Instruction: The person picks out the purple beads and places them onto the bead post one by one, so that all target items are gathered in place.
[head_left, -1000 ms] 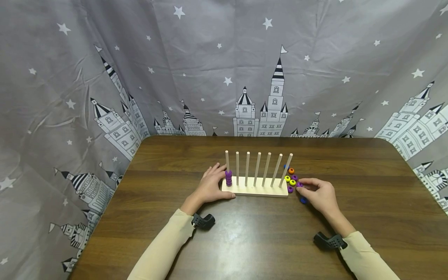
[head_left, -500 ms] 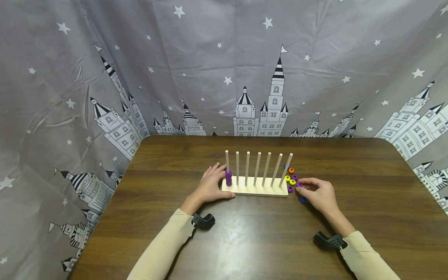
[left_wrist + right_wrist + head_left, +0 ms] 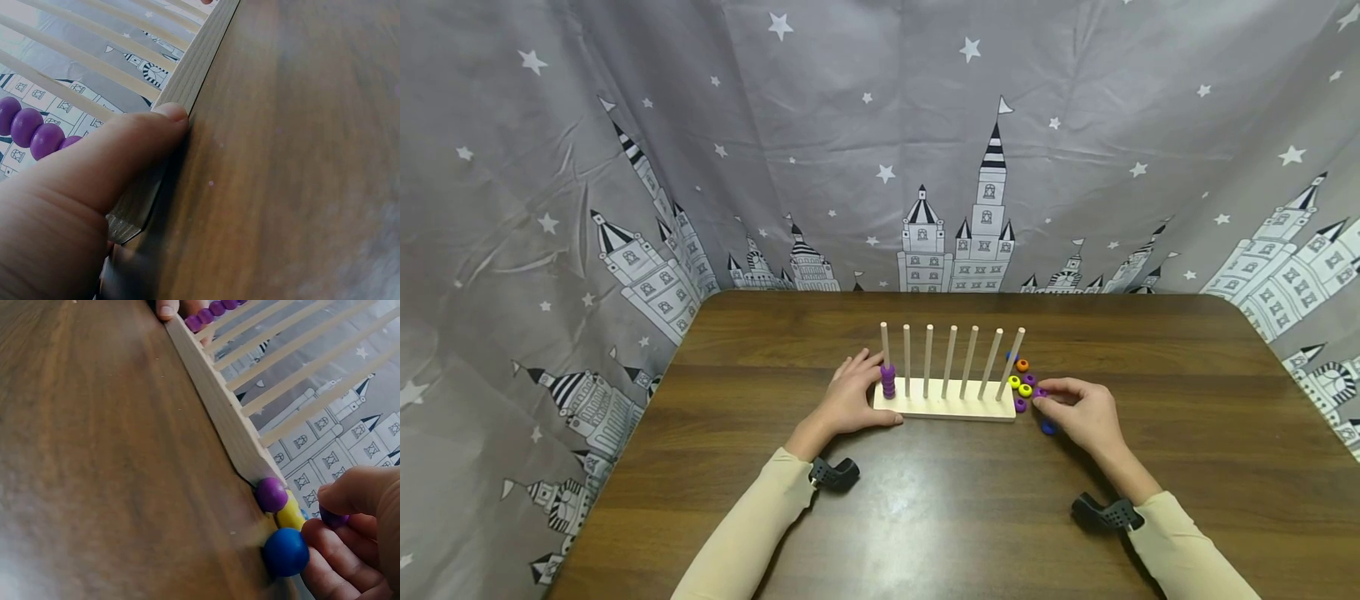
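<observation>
A pale wooden peg stand (image 3: 947,406) with a row of upright pegs lies across the middle of the table. My left hand (image 3: 850,398) grips its left end, thumb (image 3: 147,134) along the front edge and fingers behind. Several purple beads (image 3: 888,383) are stacked on the leftmost peg; the other pegs are bare. To the right of the stand, my right hand (image 3: 1084,412) pinches a purple bead (image 3: 334,518) between thumb and fingers. Just below those fingers sits a blue bead (image 3: 286,552). Another purple bead (image 3: 272,494) lies by the stand's right end.
Yellow beads (image 3: 1025,390), an orange bead (image 3: 1022,365) and a second blue bead (image 3: 1012,356) lie close to the stand's right end. A brown wooden table (image 3: 970,517) spreads around it. Behind the table hangs a grey castle-print curtain (image 3: 820,150).
My right hand, with the purple bead pinched, has shifted very slightly away from me. My left hand stays in place on the stand.
</observation>
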